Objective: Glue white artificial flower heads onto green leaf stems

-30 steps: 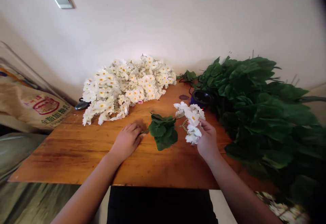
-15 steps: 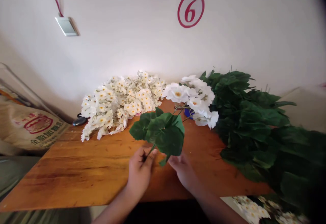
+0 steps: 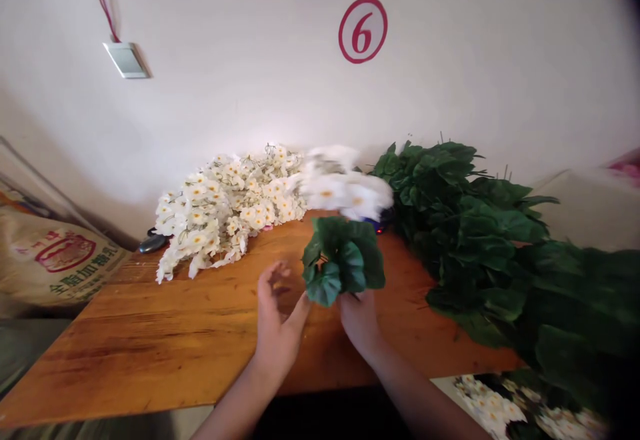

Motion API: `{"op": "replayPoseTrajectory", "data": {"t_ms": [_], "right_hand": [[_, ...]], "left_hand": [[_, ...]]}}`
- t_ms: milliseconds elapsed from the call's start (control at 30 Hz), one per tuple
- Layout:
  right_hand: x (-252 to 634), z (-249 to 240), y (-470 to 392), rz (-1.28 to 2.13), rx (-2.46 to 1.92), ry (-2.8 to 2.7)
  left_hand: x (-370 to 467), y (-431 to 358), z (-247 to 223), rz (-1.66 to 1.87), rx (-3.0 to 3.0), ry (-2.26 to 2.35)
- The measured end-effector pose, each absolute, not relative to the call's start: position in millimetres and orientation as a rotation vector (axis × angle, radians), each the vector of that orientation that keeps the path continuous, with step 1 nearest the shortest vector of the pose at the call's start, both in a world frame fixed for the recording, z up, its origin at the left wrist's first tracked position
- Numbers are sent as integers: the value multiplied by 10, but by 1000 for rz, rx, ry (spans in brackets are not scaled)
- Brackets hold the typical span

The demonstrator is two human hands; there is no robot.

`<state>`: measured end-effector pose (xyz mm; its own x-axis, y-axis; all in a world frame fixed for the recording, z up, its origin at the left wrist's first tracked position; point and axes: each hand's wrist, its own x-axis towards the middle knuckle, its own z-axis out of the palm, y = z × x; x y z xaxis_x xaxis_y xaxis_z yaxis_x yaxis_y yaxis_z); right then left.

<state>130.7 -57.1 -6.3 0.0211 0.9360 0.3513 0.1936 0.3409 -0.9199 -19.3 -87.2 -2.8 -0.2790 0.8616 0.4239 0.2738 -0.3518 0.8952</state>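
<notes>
An artificial flower spray (image 3: 345, 260) stands upright in front of me, with green leaves below and white blossoms smeared by motion above. My right hand (image 3: 359, 317) is closed on it just under the leaves, which hide the stem and the fingertips. On the other side, my left hand (image 3: 280, 317) has its thumb and fingers apart, the thumb tip close to the lower leaf. Behind to the left lies a heap of white flowers (image 3: 225, 207) with yellow centres. To the right a large pile of green leaves (image 3: 480, 233) covers that side of the table.
The wooden table (image 3: 165, 333) meets a white wall carrying a red circled 6 (image 3: 363, 30) and a switch plate (image 3: 127, 60). A dark rounded object (image 3: 153, 243) sits at the left edge, beside a printed sack (image 3: 65, 257). More white flowers (image 3: 490, 400) lie below the table's right front.
My left hand has let go of the stem and opened. The flower spray has turned in my right hand, its leaves shifting right and its blossoms left. The view has shifted slightly.
</notes>
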Motion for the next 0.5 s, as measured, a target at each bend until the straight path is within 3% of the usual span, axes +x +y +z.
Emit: {"op": "replayPoseTrajectory", "data": {"t_ms": [233, 500], "right_hand": [[1173, -253, -570, 1110, -960, -1097], [1208, -200, -593, 1323, -939, -994]], "left_hand": [[-349, -623, 281, 1614, 2310, 1347], [-340, -655, 55, 1644, 2653, 1207]]}}
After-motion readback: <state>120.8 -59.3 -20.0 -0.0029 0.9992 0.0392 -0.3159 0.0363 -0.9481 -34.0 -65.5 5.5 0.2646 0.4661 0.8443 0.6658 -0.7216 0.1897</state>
